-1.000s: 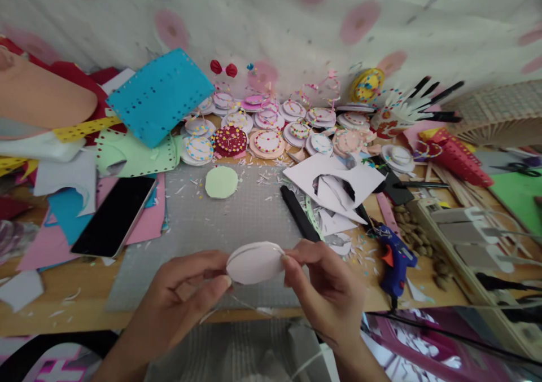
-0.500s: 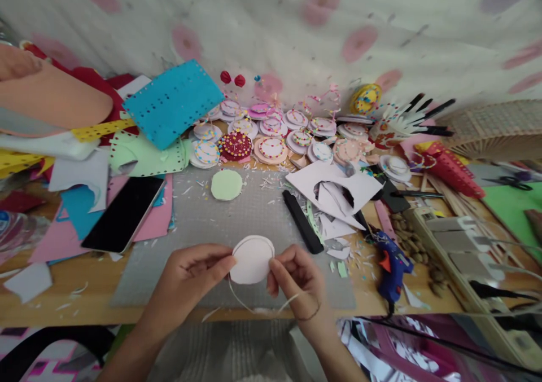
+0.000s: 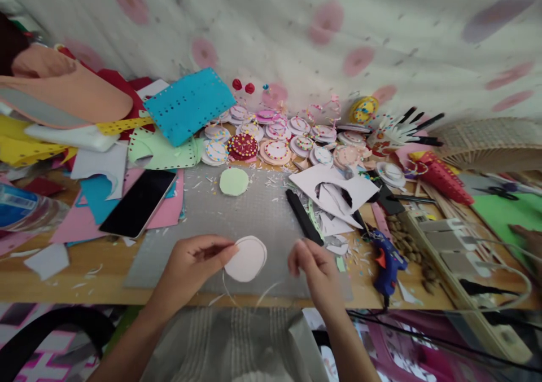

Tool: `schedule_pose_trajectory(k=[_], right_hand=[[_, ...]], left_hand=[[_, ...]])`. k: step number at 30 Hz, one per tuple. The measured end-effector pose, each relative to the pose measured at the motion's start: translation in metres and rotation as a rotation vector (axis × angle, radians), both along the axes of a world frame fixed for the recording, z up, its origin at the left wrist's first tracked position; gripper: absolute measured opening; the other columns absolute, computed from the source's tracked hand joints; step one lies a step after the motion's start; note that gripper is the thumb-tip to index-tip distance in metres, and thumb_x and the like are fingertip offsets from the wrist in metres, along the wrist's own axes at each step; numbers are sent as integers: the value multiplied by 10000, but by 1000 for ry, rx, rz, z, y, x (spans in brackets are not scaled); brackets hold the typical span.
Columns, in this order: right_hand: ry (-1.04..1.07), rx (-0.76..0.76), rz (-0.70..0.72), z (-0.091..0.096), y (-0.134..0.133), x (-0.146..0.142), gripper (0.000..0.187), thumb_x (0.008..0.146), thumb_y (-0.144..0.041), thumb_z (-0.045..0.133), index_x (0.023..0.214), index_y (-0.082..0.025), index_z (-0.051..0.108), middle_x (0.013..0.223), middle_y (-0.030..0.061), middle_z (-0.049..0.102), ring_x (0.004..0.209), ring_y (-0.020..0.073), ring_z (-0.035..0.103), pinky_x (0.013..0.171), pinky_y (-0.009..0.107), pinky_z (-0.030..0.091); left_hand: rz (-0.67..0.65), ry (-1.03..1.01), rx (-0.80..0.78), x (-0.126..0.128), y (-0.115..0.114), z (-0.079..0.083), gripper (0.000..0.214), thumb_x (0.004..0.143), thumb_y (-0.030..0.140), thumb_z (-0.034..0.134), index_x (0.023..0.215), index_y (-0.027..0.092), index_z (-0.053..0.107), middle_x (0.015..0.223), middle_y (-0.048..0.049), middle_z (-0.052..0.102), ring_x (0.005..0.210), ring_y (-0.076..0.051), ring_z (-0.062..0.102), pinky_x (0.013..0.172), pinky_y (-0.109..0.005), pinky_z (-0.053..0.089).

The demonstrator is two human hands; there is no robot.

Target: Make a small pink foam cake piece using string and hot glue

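My left hand (image 3: 199, 266) pinches a round white disc (image 3: 245, 259) by its left edge, thumb on top. A thin pale strip (image 3: 231, 292) hangs in a loose curve below the disc. To the right and apart from the disc is my right hand (image 3: 313, 269), its fingers curled together and slightly blurred; I cannot see whether anything is between them. A pale green disc (image 3: 234, 181) lies on the grey cutting mat (image 3: 199, 213) beyond my hands. On the mat's right side lies a black cutter-like tool (image 3: 304, 217).
Small decorated hats (image 3: 277, 150) stand in rows at the back. A blue glue gun (image 3: 388, 263) and a power strip (image 3: 449, 269) lie at right. At left are a phone (image 3: 139, 203), coloured foam sheets (image 3: 188, 108) and a plastic bottle (image 3: 29, 210). White offcuts (image 3: 334, 187) lie near the tool.
My right hand has let go of the disc's right edge and moved right. My left hand still holds the disc, now tilted a little. The camera view has shifted slightly.
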State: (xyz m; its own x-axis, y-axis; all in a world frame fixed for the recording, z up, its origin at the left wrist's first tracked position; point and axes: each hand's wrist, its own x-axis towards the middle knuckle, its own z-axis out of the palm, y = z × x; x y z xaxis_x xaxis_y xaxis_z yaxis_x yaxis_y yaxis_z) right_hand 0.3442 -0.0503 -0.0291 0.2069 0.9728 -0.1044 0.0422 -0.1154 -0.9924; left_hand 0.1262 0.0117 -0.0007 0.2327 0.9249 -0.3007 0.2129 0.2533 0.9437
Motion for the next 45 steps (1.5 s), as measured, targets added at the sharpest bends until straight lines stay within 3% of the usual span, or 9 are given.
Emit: schedule_pose_trajectory(k=[5, 11, 15, 19, 24, 30, 34, 40, 45], right_hand=[[141, -86, 261, 3, 6, -27, 340, 879, -533, 567, 848, -197, 603, 645, -38, 496, 547, 100, 458, 481, 206, 374], [197, -143, 313, 1, 11, -33, 392, 864, -573, 560, 783, -191, 584, 602, -46, 429, 503, 84, 391, 423, 185, 329], [238, -152, 267, 1, 17, -25, 365, 852, -572, 575, 845, -207, 571, 634, -47, 468, 505, 84, 408, 426, 181, 345], [303, -77, 167, -6, 14, -20, 263, 864, -451, 621, 982, -228, 548, 664, -53, 507, 482, 79, 421, 428, 184, 339], [288, 145, 115, -17, -9, -21, 147, 883, -334, 593, 990, -239, 627, 917, 27, 546, 695, 127, 528, 600, 247, 460], [26, 274, 332, -14, -28, -42, 360, 867, -166, 619, 1194, -316, 608, 1194, 79, 580, 1062, 212, 592, 887, 348, 516], [-85, 444, 290, -15, -18, -55, 416, 835, -83, 669, 1180, -312, 633, 1131, 55, 664, 1060, 195, 630, 929, 329, 510], [434, 219, 50, -15, -8, -62, 104, 925, -214, 591, 917, -247, 689, 938, 24, 715, 717, 125, 671, 636, 233, 554], [808, 89, -4, -8, -8, -61, 100, 902, -311, 638, 852, -234, 677, 866, 10, 730, 541, 52, 599, 497, 132, 482]], left_hand=[[-115, -46, -34, 5, -8, -4, 185, 763, 369, 724, 829, 202, 770, 830, -52, 765, 782, -198, 690, 704, -253, 544], [-173, -162, -198, 4, -6, -8, 220, 725, 383, 743, 796, 174, 737, 773, -47, 732, 702, -180, 661, 639, -255, 534], [-97, -209, -223, 8, -6, -13, 180, 740, 354, 739, 805, 187, 730, 771, -26, 720, 689, -154, 640, 627, -230, 513], [8, -249, -232, 13, -7, -19, 192, 768, 354, 722, 845, 179, 713, 786, -17, 705, 686, -130, 612, 634, -212, 489], [121, -366, -281, 18, -7, -21, 191, 824, 347, 655, 916, 179, 665, 903, -26, 700, 801, -154, 623, 707, -239, 491], [278, -330, -221, 29, -18, -29, 185, 859, 373, 574, 908, 198, 610, 776, 24, 634, 750, -165, 594, 656, -242, 450], [347, -262, -236, 38, -30, -40, 208, 859, 390, 591, 973, 218, 621, 933, 5, 656, 943, -189, 589, 783, -257, 444], [193, -818, -420, 40, -29, -32, 398, 859, 530, 562, 1071, 194, 591, 1148, -111, 663, 1046, -289, 620, 650, -297, 493], [53, -837, -275, 32, -25, -32, 377, 826, 477, 679, 1072, 209, 576, 1273, -123, 625, 1123, -268, 614, 860, -344, 522]])
